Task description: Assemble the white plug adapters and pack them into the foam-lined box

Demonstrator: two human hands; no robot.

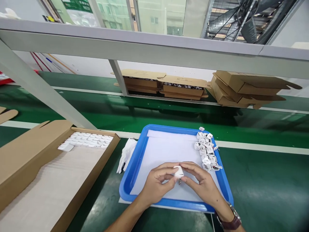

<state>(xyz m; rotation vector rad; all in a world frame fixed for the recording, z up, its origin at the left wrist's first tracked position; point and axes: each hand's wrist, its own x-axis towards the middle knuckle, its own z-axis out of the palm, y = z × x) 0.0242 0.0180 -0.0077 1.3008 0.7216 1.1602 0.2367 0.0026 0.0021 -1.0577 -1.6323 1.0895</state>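
Observation:
Between the fingertips of both hands is a small white plug-in charger, its metal prongs pointing down toward me. My left hand pinches it from the left side, thumb low and fingers above. From the right, my right hand grips the same charger with thumb and fingers. Both hands are over the front part of a blue tray lined with a white sheet. Along the tray's right side lies a heap of similar white chargers.
Left of the tray are a white glove and an open cardboard box with rows of white pieces at its far end. Beyond a grey frame bar stand filled cartons and stacked cardboard boxes.

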